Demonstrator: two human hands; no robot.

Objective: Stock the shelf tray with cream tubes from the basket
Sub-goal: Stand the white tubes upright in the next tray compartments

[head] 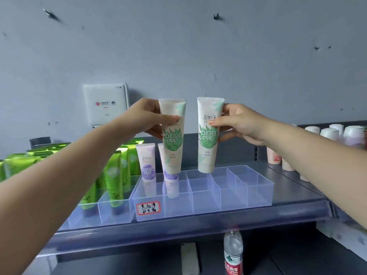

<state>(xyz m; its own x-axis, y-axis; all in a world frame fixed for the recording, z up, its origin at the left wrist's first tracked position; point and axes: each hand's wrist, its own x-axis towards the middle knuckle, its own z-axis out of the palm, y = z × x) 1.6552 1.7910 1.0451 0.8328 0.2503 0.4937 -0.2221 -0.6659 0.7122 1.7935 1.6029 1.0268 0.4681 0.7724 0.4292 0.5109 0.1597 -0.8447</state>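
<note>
The left hand (143,118) and the right hand (241,124) were each closed around 1 green-leaf cream tube, left tube (172,135), right tube (209,135), held upright above the clear shelf tray (234,203); only 2 purple tubes (148,169) were placed; most compartments remained unfilled; the basket was not seen.

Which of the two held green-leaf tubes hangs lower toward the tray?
The tube in the left hand, the left green-leaf tube: its cap sits lower than the right green-leaf tube.

My left hand (143,118) hides part of its tube's brand name; behind that tube (172,135), a purple tube (170,181) is half covered. Below my hands, a bottle (233,253) is cut off.
</note>
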